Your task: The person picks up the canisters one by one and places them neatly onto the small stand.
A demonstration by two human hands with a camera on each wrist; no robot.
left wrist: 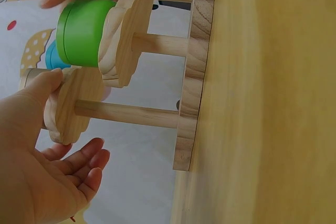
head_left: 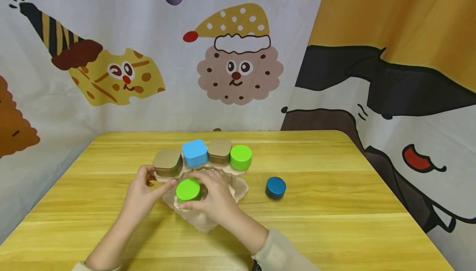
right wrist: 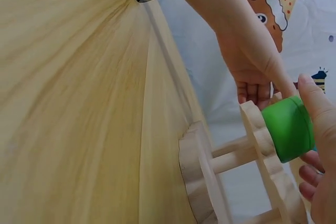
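A tiered wooden stand with scalloped platforms on posts rests on the table. On its front platform sits a green round lidded tin, with the fingers and thumb of my right hand curved about its side. My left hand grips the left edge of the rear platform, thumb above and fingers below. Along that rear platform stand a brown square tin, a light-blue square tin, another brown square tin and a second green round tin.
A dark-blue round tin stands on the table to the right of the stand. The wood-grain table reaches back to a printed curtain with cartoon figures.
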